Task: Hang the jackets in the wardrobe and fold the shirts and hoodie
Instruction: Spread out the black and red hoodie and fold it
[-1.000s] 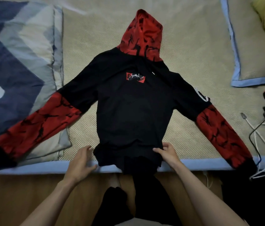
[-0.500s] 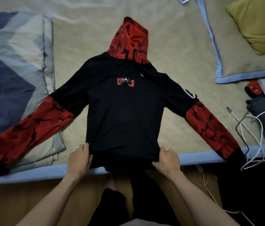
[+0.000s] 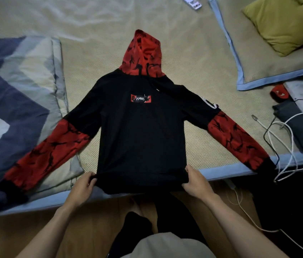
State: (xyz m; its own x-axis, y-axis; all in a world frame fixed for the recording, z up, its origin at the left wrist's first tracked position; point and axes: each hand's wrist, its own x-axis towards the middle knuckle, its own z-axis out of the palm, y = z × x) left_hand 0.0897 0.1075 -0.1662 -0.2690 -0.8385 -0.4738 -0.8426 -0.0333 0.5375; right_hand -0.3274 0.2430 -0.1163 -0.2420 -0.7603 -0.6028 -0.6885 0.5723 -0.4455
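A black hoodie (image 3: 141, 135) with a red patterned hood and red lower sleeves lies face up on the bed, sleeves spread to both sides. Its hem hangs at the bed's near edge. My left hand (image 3: 83, 189) pinches the hem's left corner. My right hand (image 3: 195, 181) grips the hem's right corner. The left sleeve rests across a blue and grey quilt; the right sleeve's cuff reaches the bed edge.
The folded quilt (image 3: 16, 108) fills the bed's left side. A blue-edged pillow (image 3: 243, 58) with a yellow cushion (image 3: 284, 25) lies at the far right. White and black cables (image 3: 284, 146), a dark pouch and a box sit at the right edge. Wooden floor lies below.
Both hands moved from resting at the hem to gripping its two corners. The hem has been pulled flat and wider. The view has tilted upward, showing more of the bed.
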